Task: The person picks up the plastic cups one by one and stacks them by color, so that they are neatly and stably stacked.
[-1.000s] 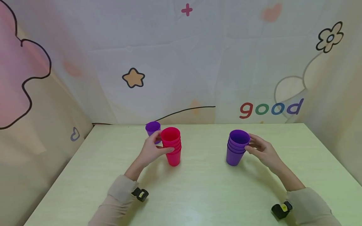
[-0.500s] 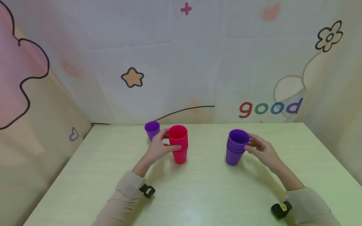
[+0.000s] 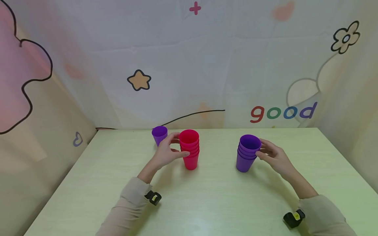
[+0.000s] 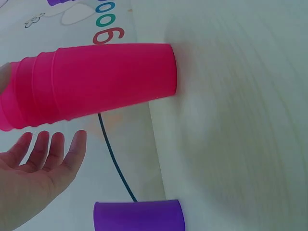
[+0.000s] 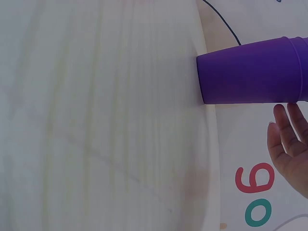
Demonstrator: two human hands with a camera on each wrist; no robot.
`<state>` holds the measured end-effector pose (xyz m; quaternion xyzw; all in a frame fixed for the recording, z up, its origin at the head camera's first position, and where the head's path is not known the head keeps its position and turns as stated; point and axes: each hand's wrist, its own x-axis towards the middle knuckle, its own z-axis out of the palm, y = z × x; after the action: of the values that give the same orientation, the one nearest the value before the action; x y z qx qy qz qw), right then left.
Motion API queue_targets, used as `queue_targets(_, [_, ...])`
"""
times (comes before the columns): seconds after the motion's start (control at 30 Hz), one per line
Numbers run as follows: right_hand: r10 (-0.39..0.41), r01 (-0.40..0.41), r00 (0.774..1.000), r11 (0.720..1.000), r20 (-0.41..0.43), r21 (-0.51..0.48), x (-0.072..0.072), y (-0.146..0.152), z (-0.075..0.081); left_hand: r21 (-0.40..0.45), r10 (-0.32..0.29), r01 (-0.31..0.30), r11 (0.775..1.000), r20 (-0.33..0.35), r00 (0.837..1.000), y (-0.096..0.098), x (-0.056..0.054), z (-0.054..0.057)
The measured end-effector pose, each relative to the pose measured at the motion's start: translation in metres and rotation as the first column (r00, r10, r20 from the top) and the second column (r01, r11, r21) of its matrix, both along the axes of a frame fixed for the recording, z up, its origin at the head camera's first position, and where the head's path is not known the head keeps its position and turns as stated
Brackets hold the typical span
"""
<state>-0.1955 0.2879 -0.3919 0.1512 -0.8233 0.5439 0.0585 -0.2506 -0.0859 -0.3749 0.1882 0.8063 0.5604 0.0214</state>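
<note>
A stack of red plastic cups [image 3: 191, 160] stands upright left of the table's middle. My left hand [image 3: 165, 153] is at its left side, the thumb lying over the front of the stack. In the left wrist view the other fingers [image 4: 57, 149] are spread loosely, with a gap between them and the red cups. Further right stands a stack of purple cups [image 3: 243, 165], its rims nested. My right hand [image 3: 276, 160] holds it from the right, thumb in front and fingers behind the upper part. Two fingertips meet the purple side in the right wrist view.
A single purple cup [image 3: 158, 132] stands at the table's back edge, partly hidden behind my left hand. The pale table [image 3: 212, 203] reaches back to a printed cloth [image 3: 183, 78]. Black devices are strapped at both wrists.
The red stack has moved right along the table, with my left hand following for the first part. Lately the left hand has stayed while the stack shifted slightly. The right hand and purple stack kept still.
</note>
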Motion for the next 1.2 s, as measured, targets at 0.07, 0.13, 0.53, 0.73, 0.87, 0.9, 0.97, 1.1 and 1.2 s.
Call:
queue_targets(0.07, [0.000, 0.000, 1.000, 1.000, 0.002, 0.000, 0.000, 0.000, 0.000, -0.012, 0.001, -0.001, 1.000, -0.008, 1.000, -0.006, 0.001, 0.001])
queue_targets(0.13, [0.000, 0.000, 1.000, 1.000, 0.007, -0.001, 0.000, 0.000, 0.000, -0.022, 0.009, -0.009, 1.000, -0.019, 1.000, -0.012, 0.002, 0.002])
queue_targets(0.53, [0.003, -0.003, 1.000, 1.000, 0.009, -0.004, 0.000, 0.000, -0.001, -0.080, 0.136, -0.142, 0.987, -0.069, 0.988, -0.047, 0.002, 0.000])
queue_targets(0.73, [-0.006, 0.006, 1.000, 1.000, 0.006, 0.010, -0.001, 0.000, 0.000, -0.068, 0.184, -0.191, 0.979, -0.096, 0.978, -0.059, -0.003, -0.002])
queue_targets(0.87, [-0.011, 0.011, 1.000, 1.000, 0.010, 0.012, -0.001, 0.001, -0.001, -0.094, 0.217, -0.230, 0.969, -0.130, 0.967, -0.064, -0.006, -0.003])
queue_targets(0.9, [-0.011, 0.010, 1.000, 1.000, 0.009, 0.010, -0.001, 0.000, -0.001, -0.101, 0.226, -0.241, 0.965, -0.141, 0.964, -0.065, -0.007, -0.003])
queue_targets(0.97, [-0.008, 0.008, 1.000, 1.000, 0.007, 0.007, 0.000, 0.000, -0.001, -0.122, 0.243, -0.265, 0.956, -0.170, 0.955, -0.067, -0.011, -0.005])
queue_targets(1.1, [-0.003, 0.003, 1.000, 1.000, -0.002, 0.004, 0.000, 0.000, -0.001, -0.145, 0.285, -0.316, 0.938, -0.201, 0.937, -0.069, -0.020, -0.008])
queue_targets(1.2, [-0.005, 0.005, 1.000, 1.000, 0.000, 0.005, 0.000, 0.000, 0.000, -0.151, 0.327, -0.357, 0.922, -0.195, 0.925, -0.071, -0.028, -0.011])
